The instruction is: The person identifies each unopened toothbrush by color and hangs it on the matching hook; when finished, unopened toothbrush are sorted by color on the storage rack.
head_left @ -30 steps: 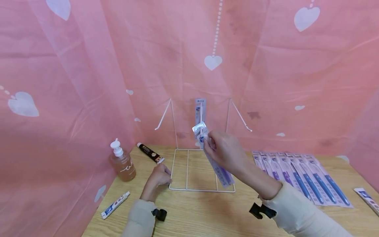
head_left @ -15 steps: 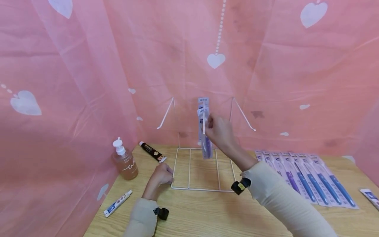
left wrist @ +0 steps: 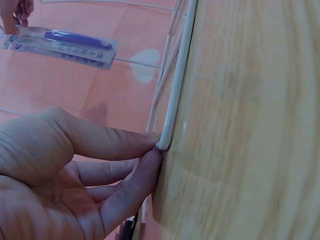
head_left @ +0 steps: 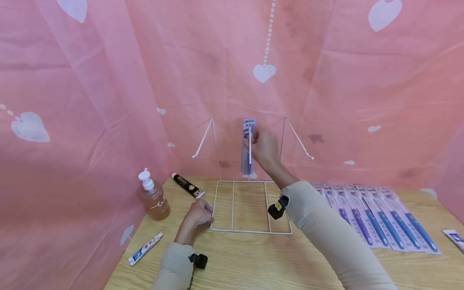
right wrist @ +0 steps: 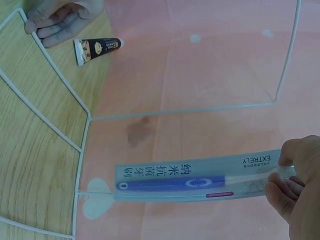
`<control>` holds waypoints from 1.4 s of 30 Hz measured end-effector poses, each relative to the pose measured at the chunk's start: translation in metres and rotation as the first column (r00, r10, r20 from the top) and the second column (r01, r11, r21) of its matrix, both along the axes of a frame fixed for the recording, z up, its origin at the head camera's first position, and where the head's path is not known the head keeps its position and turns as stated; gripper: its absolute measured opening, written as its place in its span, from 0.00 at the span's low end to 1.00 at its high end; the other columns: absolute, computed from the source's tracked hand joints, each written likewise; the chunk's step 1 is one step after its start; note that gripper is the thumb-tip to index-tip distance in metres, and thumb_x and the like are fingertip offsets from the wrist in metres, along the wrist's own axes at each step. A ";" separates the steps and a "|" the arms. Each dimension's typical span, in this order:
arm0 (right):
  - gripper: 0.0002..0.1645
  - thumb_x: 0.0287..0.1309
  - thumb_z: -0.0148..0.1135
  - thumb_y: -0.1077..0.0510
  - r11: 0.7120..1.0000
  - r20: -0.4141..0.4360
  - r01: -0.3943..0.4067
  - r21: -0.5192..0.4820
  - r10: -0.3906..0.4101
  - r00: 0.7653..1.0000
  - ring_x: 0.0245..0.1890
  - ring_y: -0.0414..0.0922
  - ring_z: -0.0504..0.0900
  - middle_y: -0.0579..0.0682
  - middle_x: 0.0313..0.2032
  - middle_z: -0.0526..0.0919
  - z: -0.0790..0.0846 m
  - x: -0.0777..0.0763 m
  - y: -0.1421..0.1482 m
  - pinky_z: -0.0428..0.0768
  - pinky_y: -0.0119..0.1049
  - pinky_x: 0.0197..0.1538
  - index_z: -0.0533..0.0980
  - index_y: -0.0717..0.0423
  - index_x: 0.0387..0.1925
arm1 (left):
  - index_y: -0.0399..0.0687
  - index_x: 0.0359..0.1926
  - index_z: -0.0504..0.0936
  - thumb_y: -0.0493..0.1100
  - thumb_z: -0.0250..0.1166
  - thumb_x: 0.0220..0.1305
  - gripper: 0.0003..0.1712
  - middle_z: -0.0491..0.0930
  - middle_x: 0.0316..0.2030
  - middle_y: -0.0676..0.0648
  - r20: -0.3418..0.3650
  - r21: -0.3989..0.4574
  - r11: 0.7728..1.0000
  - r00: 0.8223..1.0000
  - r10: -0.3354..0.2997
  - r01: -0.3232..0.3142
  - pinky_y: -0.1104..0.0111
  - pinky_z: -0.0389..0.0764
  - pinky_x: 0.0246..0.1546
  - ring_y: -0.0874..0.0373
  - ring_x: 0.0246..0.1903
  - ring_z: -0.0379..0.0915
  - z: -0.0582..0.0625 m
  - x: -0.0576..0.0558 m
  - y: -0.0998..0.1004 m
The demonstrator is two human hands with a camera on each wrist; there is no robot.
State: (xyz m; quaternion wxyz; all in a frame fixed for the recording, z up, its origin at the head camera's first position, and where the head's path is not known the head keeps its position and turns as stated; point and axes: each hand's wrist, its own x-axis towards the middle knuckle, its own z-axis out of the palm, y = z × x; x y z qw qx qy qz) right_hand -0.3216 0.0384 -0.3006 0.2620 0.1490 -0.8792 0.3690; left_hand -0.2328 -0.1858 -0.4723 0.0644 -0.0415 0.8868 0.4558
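While the right hand [head_left: 265,149] pinches a packaged purple toothbrush [right wrist: 195,180] at the middle hook [head_left: 250,151], near the centre of the head view, the left hand [head_left: 197,213], below and left of it, pinches the base of the white wire rack [head_left: 250,231]. The step in hand looks like seating the pack on that hook; next probably calls for a gentle release. More toothbrush packs [head_left: 382,219] lie lower right on the bench [head_left: 253,266].

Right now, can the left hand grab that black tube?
Probably yes: the black tube lies just beyond the left hand, with nothing seen between them. But that hand pinches the white rack, so it would likely let go first.
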 end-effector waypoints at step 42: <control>0.21 0.56 0.62 0.52 0.925 0.434 -0.117 0.362 -0.056 0.899 0.33 0.57 0.77 0.61 0.32 0.80 -0.063 -0.015 0.155 0.78 0.50 0.37 0.73 0.69 0.37 | 0.29 0.33 0.81 0.22 0.71 0.40 0.14 0.79 0.27 0.42 -0.007 -0.008 1.000 1.000 0.013 -0.013 0.66 0.85 0.26 0.53 0.25 0.78 0.002 0.007 -0.012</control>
